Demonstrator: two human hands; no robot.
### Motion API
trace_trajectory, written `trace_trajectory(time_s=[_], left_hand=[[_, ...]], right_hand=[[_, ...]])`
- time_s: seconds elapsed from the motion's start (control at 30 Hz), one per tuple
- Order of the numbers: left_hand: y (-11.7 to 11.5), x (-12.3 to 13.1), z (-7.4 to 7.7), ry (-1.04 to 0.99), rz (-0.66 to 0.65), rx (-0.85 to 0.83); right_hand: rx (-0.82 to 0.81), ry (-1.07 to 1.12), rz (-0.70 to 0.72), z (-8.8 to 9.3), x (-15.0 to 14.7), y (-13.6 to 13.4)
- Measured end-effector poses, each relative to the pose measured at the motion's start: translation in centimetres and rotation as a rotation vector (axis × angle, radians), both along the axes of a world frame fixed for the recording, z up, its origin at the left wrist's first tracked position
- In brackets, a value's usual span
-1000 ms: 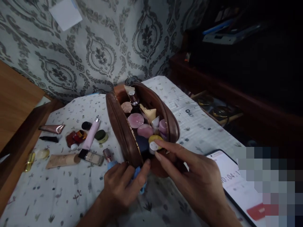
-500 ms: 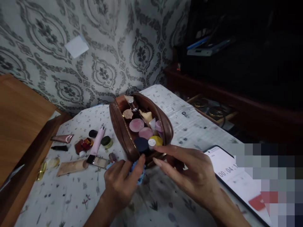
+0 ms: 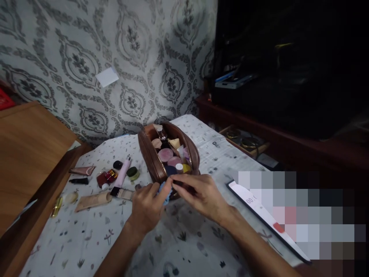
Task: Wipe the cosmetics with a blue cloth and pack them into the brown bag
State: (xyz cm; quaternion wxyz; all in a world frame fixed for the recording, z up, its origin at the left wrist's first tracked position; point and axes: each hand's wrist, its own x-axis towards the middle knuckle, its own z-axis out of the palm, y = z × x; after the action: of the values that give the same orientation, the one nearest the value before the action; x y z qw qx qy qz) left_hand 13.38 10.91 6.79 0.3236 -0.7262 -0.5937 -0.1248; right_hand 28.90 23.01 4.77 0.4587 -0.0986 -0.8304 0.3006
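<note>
A brown zip-up makeup bag [image 3: 150,156] stands unzipped, its mouth wide apart. Round pink compacts [image 3: 165,155], a dark blue round lid [image 3: 170,170], a white cap [image 3: 179,167] and small tubes fill it. At the bag's near end, my left hand [image 3: 148,206] is closed around a light blue piece with a bumpy edge [image 3: 166,197], mostly covered by the fingers. My right hand [image 3: 203,194] has thumb and forefinger together, meeting the left thumb's tip by the zip. Whatever lies between those right fingertips is too small or hidden to name.
Left of the bag lie a lilac tube [image 3: 123,173], a green-lidded jar [image 3: 133,174], a beige tube [image 3: 93,201], a red bottle [image 3: 111,176] and other cosmetics. A phone [image 3: 259,207] lies at right. An open drawer [image 3: 245,142] stands beyond the patterned cloth; a wooden panel [image 3: 34,154] borders the left.
My right hand has moved left to meet my left thumb, its fingers closing from apart into a pinch. The view has shifted somewhat; the bag and cosmetics stay in place.
</note>
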Motion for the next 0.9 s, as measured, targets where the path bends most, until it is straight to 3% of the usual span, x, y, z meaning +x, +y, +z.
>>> trace_trajectory(time_s=[0.17,0.33,0.5,0.6,0.73,0.9], left_hand=[[0.3,-0.4,0.9,0.041,0.002,0.020],[0.7,-0.9,1.9,0.063,-0.052,0.007],[1.3,-1.9,3.6,0.053,-0.147,-0.047],[1.9,-2.3,4.2,-0.162,-0.046,0.049],[2.8,-2.6,3.3,-0.541,0.187,0.142],[2.6,-2.2,0.6,-0.776,0.151,0.151]], right_hand=[[-0.004,-0.105,-0.011,-0.5,-0.6,-0.6],[-0.076,-0.170,0.097,-0.9,-0.8,-0.9],[-0.331,-0.145,0.198,-0.3,-0.4,-1.3],[-0.530,-0.140,0.290,0.1,-0.5,-1.9],[-0.647,-0.154,0.370,0.2,-0.9,-2.5],[-0.394,-0.194,0.212,-0.4,-1.4,-2.3]])
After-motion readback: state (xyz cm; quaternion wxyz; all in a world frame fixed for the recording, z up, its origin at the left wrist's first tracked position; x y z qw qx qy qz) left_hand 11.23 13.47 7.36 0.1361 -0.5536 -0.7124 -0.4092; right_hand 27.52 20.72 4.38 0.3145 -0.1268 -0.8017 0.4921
